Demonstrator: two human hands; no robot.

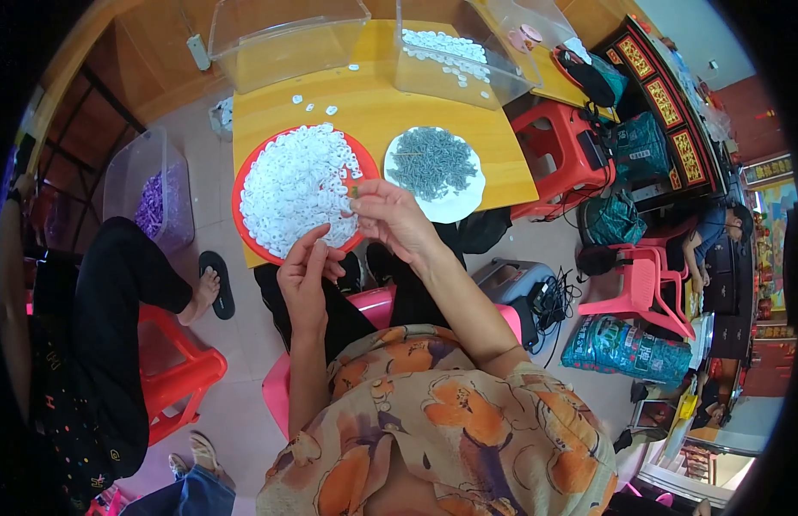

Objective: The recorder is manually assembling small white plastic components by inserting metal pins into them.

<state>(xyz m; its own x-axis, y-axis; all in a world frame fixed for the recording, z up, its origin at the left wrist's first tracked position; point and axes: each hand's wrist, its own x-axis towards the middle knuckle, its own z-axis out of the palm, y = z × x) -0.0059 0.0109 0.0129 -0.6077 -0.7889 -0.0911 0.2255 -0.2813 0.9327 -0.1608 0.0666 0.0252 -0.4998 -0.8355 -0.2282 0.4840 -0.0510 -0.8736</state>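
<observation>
A round red tray (241,225) on the yellow table holds a heap of small white plastic pieces (287,189). My left hand (308,273) is over the tray's near edge, thumb and forefinger close together; anything between them is too small to make out. Above the tray's near right side, my right hand (394,217) has its fingers pinched, with a tiny greenish thing (355,192) showing at the tips. To the right of the tray, a white plate (455,203) carries a pile of grey screws (431,163).
Two clear plastic bins stand at the table's far side; the right bin (468,86) contains white pieces. Several loose white pieces (332,110) lie nearby. A red stool (562,146) is at the right. Another person's leg (115,292) and a bin with purple pieces (149,202) are at the left.
</observation>
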